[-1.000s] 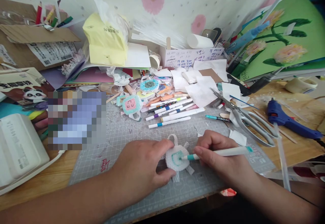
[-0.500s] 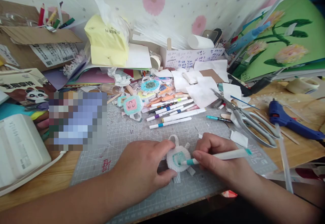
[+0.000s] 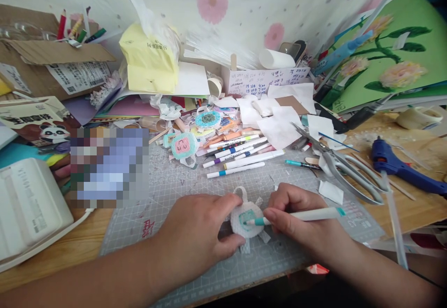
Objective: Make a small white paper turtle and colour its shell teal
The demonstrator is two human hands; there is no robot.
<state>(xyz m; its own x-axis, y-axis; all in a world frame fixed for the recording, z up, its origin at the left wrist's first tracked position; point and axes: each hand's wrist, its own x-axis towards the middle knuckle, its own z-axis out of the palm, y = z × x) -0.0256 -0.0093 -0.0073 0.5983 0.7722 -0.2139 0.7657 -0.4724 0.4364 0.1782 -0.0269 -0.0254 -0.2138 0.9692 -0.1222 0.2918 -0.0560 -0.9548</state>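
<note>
White round felt piece (image 3: pixel 245 222) is lying on the grey cutting mat (image 3: pixel 174 182), pinned at its left edge by the left hand (image 3: pixel 195 236), whose fingers and thumb are closing on it; the right hand (image 3: pixel 300 219) is pinching a teal-tipped marker (image 3: pixel 296 216), fingers clamped around the barrel, its tip touching the teal patch on the piece (a small loop is sticking up behind); beyond, loose markers (image 3: pixel 237 152) are lying in a heap; scissors (image 3: pixel 342 166) and a blue glue gun (image 3: pixel 398 166) are resting to the right.
</note>
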